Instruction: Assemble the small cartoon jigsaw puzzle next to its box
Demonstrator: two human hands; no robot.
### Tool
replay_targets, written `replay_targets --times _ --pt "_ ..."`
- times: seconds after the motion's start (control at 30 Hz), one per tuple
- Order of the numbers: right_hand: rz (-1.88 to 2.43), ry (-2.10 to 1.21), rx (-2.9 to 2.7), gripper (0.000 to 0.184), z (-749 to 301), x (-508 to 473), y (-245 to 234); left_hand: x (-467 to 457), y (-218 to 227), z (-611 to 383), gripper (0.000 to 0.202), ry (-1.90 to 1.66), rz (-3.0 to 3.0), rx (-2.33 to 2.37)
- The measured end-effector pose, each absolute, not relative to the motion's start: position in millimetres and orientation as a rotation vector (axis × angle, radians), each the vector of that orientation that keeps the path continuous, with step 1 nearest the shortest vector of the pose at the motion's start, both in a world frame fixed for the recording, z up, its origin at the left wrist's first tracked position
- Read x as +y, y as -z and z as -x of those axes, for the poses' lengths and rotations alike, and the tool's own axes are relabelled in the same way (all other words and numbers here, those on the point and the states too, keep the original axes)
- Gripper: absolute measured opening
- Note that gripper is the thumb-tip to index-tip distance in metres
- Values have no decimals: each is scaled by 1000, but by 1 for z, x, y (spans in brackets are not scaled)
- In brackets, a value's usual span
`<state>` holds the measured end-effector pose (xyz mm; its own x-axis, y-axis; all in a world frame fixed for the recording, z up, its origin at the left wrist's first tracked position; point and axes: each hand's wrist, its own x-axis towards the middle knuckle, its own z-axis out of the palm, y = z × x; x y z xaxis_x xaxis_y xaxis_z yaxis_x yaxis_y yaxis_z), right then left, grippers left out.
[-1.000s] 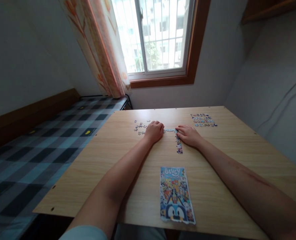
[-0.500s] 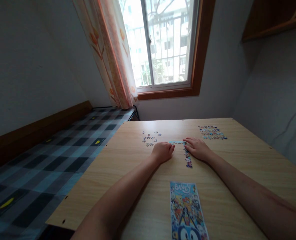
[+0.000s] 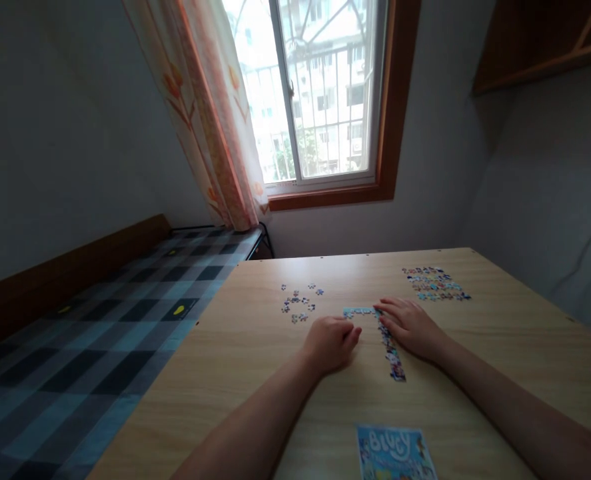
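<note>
Puzzle strip: a joined L-shaped puzzle strip [image 3: 394,365] lies between the hands, its corner at the right fingertips, one leg running left past the left knuckles, the other down toward the person.
Right hand: the right hand [image 3: 411,327] lies palm down, fingers extended, fingertips touching the corner; nothing is clamped in it.
Left hand: the left hand [image 3: 332,343] is curled, just below the strip's left end; whether a piece is tucked inside, I cannot tell.
Just changed: the left hand has drawn back from that left end toward the person, while the right has stayed at the corner; the upper leg now shows uncovered.
Loose pieces: scattered loose pieces [image 3: 304,317], beyond the left hand and to its left.
Piece rows: several rows of pieces [image 3: 435,287], beyond the right hand.
Picture sheet: a "Bluey" sheet [image 3: 396,452], nearer the person than both hands, partly cut off.
Counter: pale wood-grain counter [image 3: 225,360] under both hands.
Room: checked bed [image 3: 125,327] left of the left hand; curtain [image 3: 210,120] and bright window [image 3: 328,100] beyond the hands; wooden shelf [image 3: 540,53] high to the right.
</note>
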<state>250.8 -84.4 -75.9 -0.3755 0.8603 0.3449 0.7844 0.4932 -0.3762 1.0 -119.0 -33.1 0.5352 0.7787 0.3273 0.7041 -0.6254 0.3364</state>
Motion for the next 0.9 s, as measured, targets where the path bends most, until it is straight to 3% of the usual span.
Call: replay_targets --times 0.9 --pt "1431 -212 -2256 40 -250 -89 80 -118 34 0 38 -594 -2502 1318"
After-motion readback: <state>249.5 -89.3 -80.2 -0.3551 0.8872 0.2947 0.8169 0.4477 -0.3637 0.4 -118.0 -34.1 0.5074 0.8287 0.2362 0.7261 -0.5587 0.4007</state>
